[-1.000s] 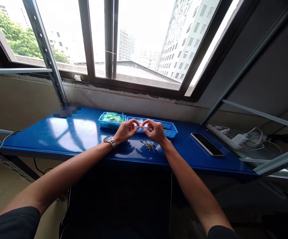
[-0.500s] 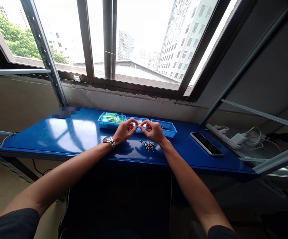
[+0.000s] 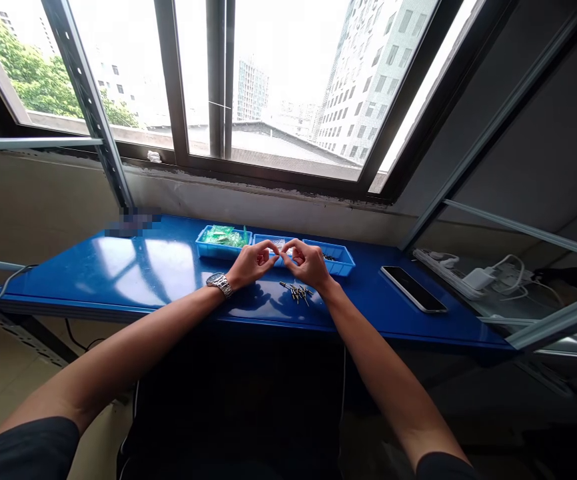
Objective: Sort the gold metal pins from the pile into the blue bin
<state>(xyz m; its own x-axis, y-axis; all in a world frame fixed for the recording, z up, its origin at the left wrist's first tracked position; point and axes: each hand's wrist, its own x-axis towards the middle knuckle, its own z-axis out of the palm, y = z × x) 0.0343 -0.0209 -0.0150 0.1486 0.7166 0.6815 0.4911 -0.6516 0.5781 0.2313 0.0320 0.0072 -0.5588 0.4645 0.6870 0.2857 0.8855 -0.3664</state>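
Over the front of the middle blue bin (image 3: 261,242), my left hand (image 3: 253,262) and my right hand (image 3: 306,262) meet fingertip to fingertip. Both are closed in a pinch; whatever sits between the fingertips is too small to make out. Below my right hand, a small pile of thin dark and brass-coloured pin-like parts (image 3: 298,293) lies on the blue table (image 3: 168,280). White or clear small pieces show in the middle bin behind my fingers. Left of it stands a blue bin (image 3: 218,252) with green plastic packets (image 3: 224,235). The right blue bin (image 3: 338,268) contains small dark parts.
A phone (image 3: 413,289) lies on the table to the right. Beyond it are a power strip with white chargers (image 3: 478,279) and cables. Metal rack posts (image 3: 88,100) rise at both sides, and a window runs behind the table.
The fingertips have shifted slightly and now press closer together; the small piece glimpsed between them earlier is less visible. The arms, bins and pile stay where they were.
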